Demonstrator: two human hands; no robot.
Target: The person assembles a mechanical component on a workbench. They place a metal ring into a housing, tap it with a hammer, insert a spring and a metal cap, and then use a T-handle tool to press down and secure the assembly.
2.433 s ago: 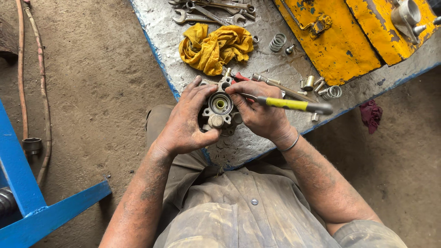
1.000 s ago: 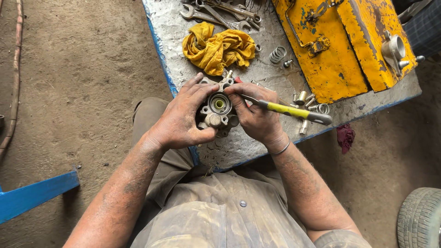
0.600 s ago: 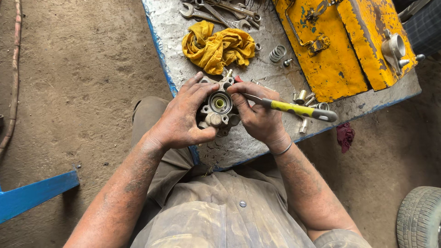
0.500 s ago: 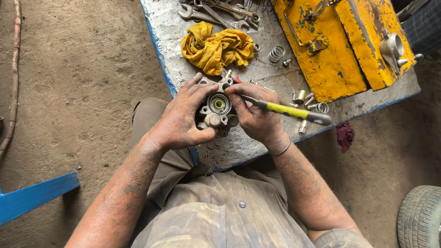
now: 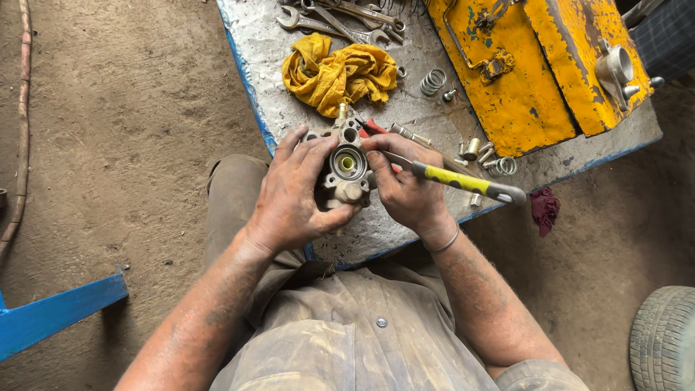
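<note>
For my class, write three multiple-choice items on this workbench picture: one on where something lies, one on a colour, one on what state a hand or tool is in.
1. Where does the yellow rag lie?
A. On the bench beyond the metal housing
B. On the dirt floor
C. Over the tyre

2. What colour is the grip of the tool in the right hand?
A. Blue
B. Yellow and black
C. White

3. How is the metal housing held?
A. It lies untouched on the bench
B. Clamped in a vice
C. Gripped in the left hand

Answers: 1 A, the rag sits on the grey bench top past the hands. 2 B, yellow grip with dark ends. 3 C, left fingers wrap around it.
</note>
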